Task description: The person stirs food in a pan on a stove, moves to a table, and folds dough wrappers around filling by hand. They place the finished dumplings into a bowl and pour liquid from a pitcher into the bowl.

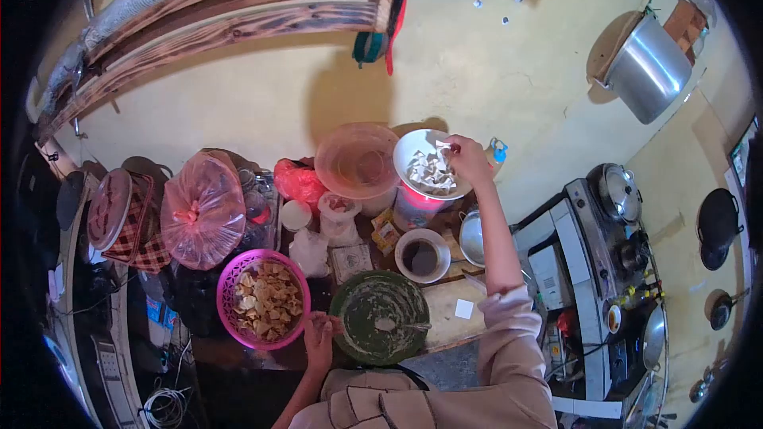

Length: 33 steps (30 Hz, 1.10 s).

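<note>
My right hand (467,160) is closed at the right rim of a white bowl (407,147) of pale cut pieces (429,171); whether it grips the rim or a piece is hidden. My left hand (319,337) hangs between a pink basket (226,314) and a green bowl (405,290), its fingers bent close together; what they hold, if anything, is too small to tell. Brown-white chunks (269,300) fill the basket. Pale batter coats the inside of the green bowl, where a spoon (415,326) rests.
Behind stand a large translucent tub (358,160), a bowl of dark liquid (421,256), a red bag (299,180) and a tied pink bag (203,210). A stove (588,270) is at the right. A wooden shelf (238,24) overhangs the upper left.
</note>
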Tool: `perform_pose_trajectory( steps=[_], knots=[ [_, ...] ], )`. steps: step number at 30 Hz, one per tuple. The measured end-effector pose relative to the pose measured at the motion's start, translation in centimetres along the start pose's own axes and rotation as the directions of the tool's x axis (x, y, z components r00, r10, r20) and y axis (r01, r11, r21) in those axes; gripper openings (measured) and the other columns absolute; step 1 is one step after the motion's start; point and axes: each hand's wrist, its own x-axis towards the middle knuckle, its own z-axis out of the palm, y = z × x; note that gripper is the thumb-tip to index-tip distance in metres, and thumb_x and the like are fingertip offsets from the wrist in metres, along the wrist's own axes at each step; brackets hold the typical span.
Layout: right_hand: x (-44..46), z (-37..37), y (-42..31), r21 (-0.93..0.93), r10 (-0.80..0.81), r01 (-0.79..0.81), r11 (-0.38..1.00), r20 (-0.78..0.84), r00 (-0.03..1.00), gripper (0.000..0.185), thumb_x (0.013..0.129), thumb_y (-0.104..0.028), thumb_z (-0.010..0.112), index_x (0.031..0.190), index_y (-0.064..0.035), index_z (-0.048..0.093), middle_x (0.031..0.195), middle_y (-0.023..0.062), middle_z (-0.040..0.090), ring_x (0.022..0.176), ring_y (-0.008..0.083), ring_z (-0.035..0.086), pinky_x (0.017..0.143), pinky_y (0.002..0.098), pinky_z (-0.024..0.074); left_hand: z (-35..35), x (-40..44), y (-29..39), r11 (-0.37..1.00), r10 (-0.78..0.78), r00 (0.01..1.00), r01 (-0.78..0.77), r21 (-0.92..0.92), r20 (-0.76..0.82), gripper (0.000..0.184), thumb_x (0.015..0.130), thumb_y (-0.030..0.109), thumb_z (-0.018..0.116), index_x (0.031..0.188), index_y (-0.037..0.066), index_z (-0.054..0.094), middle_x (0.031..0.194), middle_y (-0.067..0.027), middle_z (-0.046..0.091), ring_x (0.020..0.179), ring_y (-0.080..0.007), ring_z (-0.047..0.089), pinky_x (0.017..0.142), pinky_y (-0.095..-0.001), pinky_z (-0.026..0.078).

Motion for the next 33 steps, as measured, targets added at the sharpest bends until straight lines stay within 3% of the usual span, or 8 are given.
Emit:
perform_pose_trajectory(
  steps=[8,12,15,18,22,26,28,33],
  knots=[
    [4.0,5.0,2.6,-0.613,0.042,0.028,0.789,0.100,0.994,0.018,0.071,-0.026,0.057,0.084,-0.0178,0.065,0.081,0.0109,0.063,0.079,0.0247,0.061,0.070,0.0389,0.0485,-1.5,-3.4,0.0,0.982,-0.104,0.993,0.112,0.153,-0.056,0.018,0.085,0.006,0.049,0.100,0.002,0.039,0.085,-0.0097,0.056,0.074,-0.0132,0.058,0.065,-0.0247,0.049],
    [4.6,5.8,3.2,-0.557,0.093,-0.017,0.831,0.108,0.990,0.020,0.070,-0.026,0.056,0.088,-0.0209,0.065,0.082,0.0118,0.062,0.080,0.0254,0.061,0.070,0.0395,0.0484,-1.8,-4.2,0.3,0.889,-0.130,0.990,0.141,0.436,-0.054,0.007,0.081,0.005,0.055,0.085,0.000,0.051,0.073,-0.0050,0.059,0.069,-0.0090,0.057,0.063,-0.0229,0.048],
    [3.4,3.8,1.4,-0.396,-0.048,0.031,0.918,-0.032,0.998,0.019,0.072,-0.024,0.060,0.082,-0.0083,0.062,0.083,0.0095,0.062,0.076,0.0278,0.060,0.068,0.0375,0.0475,-1.4,-3.6,1.1,0.832,-0.110,0.993,0.117,0.542,-0.045,0.004,0.077,0.003,0.057,0.076,-0.001,0.057,0.068,-0.0037,0.060,0.065,-0.0084,0.057,0.062,-0.0228,0.047],
    [-1.2,0.1,-4.2,0.042,-0.096,0.109,0.993,-0.236,0.967,0.010,0.074,-0.012,0.059,0.080,-0.0046,0.060,0.078,0.0100,0.062,0.071,0.0266,0.059,0.064,0.0332,0.0470,-1.5,-3.4,0.2,0.845,-0.125,0.990,0.142,0.515,-0.067,0.003,0.075,0.001,0.058,0.075,-0.001,0.059,0.068,-0.0046,0.061,0.064,-0.0091,0.058,0.063,-0.0235,0.047],
    [-12.0,1.7,-6.8,0.325,-0.058,0.087,0.942,-0.098,0.994,0.007,0.073,0.001,0.056,0.078,-0.0028,0.060,0.076,0.0111,0.061,0.070,0.0251,0.059,0.063,0.0324,0.0458,-2.1,-2.7,-3.4,0.883,-0.245,0.963,0.268,0.385,-0.111,0.005,0.076,0.002,0.057,0.076,-0.002,0.059,0.068,-0.0053,0.062,0.065,-0.0092,0.058,0.063,-0.0239,0.047],
    [-22.3,8.0,-3.4,0.242,-0.058,0.046,0.969,0.044,0.997,0.004,0.074,-0.003,0.059,0.077,-0.0032,0.061,0.075,0.0086,0.062,0.069,0.0171,0.059,0.063,0.0291,0.0459,-1.1,-1.9,-2.2,0.837,-0.137,0.991,0.120,0.534,-0.008,0.006,0.078,0.004,0.056,0.078,-0.001,0.057,0.069,-0.0069,0.062,0.065,-0.0121,0.060,0.062,-0.0257,0.047],
    [-26.3,8.8,-3.0,0.288,0.146,-0.190,0.939,0.167,0.975,0.010,0.075,-0.012,0.062,0.079,-0.0032,0.062,0.071,0.0075,0.060,0.066,0.0157,0.058,0.061,0.0278,0.0451,-0.9,-1.6,-1.7,0.775,-0.070,0.997,0.033,0.631,0.033,0.007,0.079,0.007,0.055,0.079,0.000,0.054,0.068,-0.0075,0.061,0.063,-0.0143,0.061,0.060,-0.0271,0.047],
    [-31.7,9.3,-1.3,0.359,0.324,-0.377,0.854,0.200,0.924,0.017,0.076,-0.019,0.063,0.080,-0.0021,0.062,0.066,0.0051,0.059,0.061,0.0128,0.055,0.057,0.0261,0.0435,-2.1,-1.8,-1.9,0.653,-0.109,0.993,0.047,0.756,0.033,0.007,0.081,0.010,0.054,0.081,0.003,0.052,0.066,-0.0077,0.060,0.058,-0.0176,0.060,0.054,-0.0301,0.045]
  ],
)
